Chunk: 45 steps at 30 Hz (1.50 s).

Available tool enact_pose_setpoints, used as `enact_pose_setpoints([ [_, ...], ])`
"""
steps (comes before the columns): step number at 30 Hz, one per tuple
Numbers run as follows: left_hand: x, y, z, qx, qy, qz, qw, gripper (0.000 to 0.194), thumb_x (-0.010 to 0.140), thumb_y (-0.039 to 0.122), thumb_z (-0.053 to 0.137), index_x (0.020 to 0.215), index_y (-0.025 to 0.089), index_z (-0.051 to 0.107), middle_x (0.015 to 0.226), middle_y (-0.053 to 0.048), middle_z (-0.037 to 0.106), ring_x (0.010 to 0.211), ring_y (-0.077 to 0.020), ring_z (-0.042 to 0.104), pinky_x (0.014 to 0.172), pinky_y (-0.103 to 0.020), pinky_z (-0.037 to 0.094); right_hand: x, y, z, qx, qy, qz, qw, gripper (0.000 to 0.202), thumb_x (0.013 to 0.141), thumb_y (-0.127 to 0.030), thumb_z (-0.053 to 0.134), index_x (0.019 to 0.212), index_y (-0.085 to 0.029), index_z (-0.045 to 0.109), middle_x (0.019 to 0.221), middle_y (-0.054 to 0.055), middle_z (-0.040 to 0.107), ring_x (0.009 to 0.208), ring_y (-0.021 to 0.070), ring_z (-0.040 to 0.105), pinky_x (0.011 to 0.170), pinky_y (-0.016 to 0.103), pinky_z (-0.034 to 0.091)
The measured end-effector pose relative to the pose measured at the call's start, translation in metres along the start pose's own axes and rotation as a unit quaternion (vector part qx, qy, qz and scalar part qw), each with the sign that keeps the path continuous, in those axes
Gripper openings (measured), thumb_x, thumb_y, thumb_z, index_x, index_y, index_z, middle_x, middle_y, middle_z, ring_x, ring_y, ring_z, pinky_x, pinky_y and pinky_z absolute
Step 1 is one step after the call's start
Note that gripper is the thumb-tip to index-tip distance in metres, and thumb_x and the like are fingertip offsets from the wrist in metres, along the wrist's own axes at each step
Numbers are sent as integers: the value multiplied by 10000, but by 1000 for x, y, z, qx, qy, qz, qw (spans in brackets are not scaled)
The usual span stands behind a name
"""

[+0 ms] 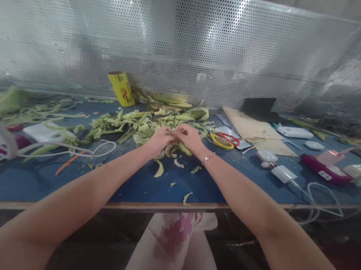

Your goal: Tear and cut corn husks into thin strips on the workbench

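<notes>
My left hand (161,139) and my right hand (189,137) meet at the fingertips over a heap of pale green leaves and stalks (149,123). Both hands are closed in a pinch. A yellow-green stalk (184,148) runs out from between the fingers, under my right palm. What the left fingertips pinch is too small and hidden to make out. Curled peelings lie on the blue table just below the hands, including a pale green strip (159,169) and a thin one (187,197) by the front edge.
Right of the heap lie yellow-and-red-handled scissors (221,144), a phone (243,145), cardboard (255,128) and a white charger (284,174) with its cable. At left are a white box (45,132) and loose cables. A yellow can (121,89) stands before the perforated metal panel (190,37).
</notes>
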<state>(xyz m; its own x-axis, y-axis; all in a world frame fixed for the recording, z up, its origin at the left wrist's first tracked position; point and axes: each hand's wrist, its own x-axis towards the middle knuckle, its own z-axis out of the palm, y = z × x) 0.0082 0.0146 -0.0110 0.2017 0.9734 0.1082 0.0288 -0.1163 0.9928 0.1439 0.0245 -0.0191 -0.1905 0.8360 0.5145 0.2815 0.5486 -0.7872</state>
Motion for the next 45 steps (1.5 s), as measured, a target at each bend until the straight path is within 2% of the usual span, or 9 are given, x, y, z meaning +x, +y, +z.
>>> enact_pose_setpoints([
  [3, 3, 1, -9, 178, -24, 75, 981, 262, 548, 88, 490, 794, 175, 468, 763, -28, 636, 714, -161, 597, 697, -301, 472, 0, -2, -7, 20, -3, 15, 1000, 206, 726, -357, 585, 674, -161, 549, 647, -17, 550, 597, 103, 475, 596, 246, 388],
  [9, 10, 3, -26, 493, -127, 234, 828, 283, 613, 171, 551, 879, 185, 648, 940, -47, 682, 921, -211, 585, 877, -344, 405, 1, 0, -16, 53, -10, 62, 997, 202, 744, -366, 541, 691, -173, 511, 591, -40, 493, 521, 84, 435, 526, 233, 364],
  [14, 13, 2, -27, 573, -122, 272, 763, 203, 754, 215, 517, 862, 200, 688, 931, -60, 689, 913, -210, 559, 848, -371, 350, 4, -1, -18, 88, -16, 69, 994, 208, 745, -370, 549, 687, -176, 505, 595, -33, 505, 530, 85, 454, 531, 231, 376],
  [20, -1, 16, -27, 616, -15, 325, 718, 228, 836, 282, 478, 854, 208, 692, 928, -71, 664, 981, -255, 489, 808, -411, 325, 4, -19, -32, 118, -21, 52, 991, 252, 745, -415, 575, 699, -175, 511, 649, -24, 522, 592, 89, 479, 581, 234, 393],
  [27, -11, 28, -25, 694, 8, 337, 636, 230, 863, 225, 423, 838, 146, 638, 849, -111, 588, 890, -239, 538, 776, -374, 377, 1, -33, -37, -40, -46, -16, 998, 190, 699, -326, 650, 754, -169, 559, 729, 2, 578, 678, 119, 517, 682, 279, 430],
  [30, -11, 27, -22, 696, -17, 283, 660, 247, 877, 214, 381, 897, 133, 613, 890, -113, 580, 791, -213, 564, 715, -347, 407, 2, -26, -33, -110, -41, -41, 992, 119, 706, -260, 641, 742, -169, 574, 754, 18, 602, 709, 136, 540, 716, 304, 441],
  [35, -3, 15, -20, 578, -50, 253, 774, 254, 856, 274, 423, 928, 134, 622, 903, -96, 615, 895, -205, 574, 779, -301, 439, 3, -13, -33, -217, -68, -109, 968, 32, 748, -182, 608, 767, -164, 626, 791, 34, 603, 742, 144, 550, 721, 303, 439],
  [39, 4, 6, -20, 497, -27, 197, 844, 257, 792, 295, 499, 936, 157, 661, 910, -71, 669, 860, -193, 600, 785, -289, 459, 4, -7, -38, -292, -112, -173, 934, 104, 810, -173, 566, 824, -166, 669, 829, 50, 614, 790, 151, 551, 751, 298, 418],
  [45, 3, 8, -20, 448, -26, 152, 881, 271, 776, 290, 501, 934, 191, 698, 939, -45, 707, 821, -186, 623, 775, -282, 473, 3, -9, -38, -382, -153, -192, 891, 215, 879, -203, 483, 893, -151, 690, 857, 75, 628, 821, 165, 541, 748, 289, 391],
])
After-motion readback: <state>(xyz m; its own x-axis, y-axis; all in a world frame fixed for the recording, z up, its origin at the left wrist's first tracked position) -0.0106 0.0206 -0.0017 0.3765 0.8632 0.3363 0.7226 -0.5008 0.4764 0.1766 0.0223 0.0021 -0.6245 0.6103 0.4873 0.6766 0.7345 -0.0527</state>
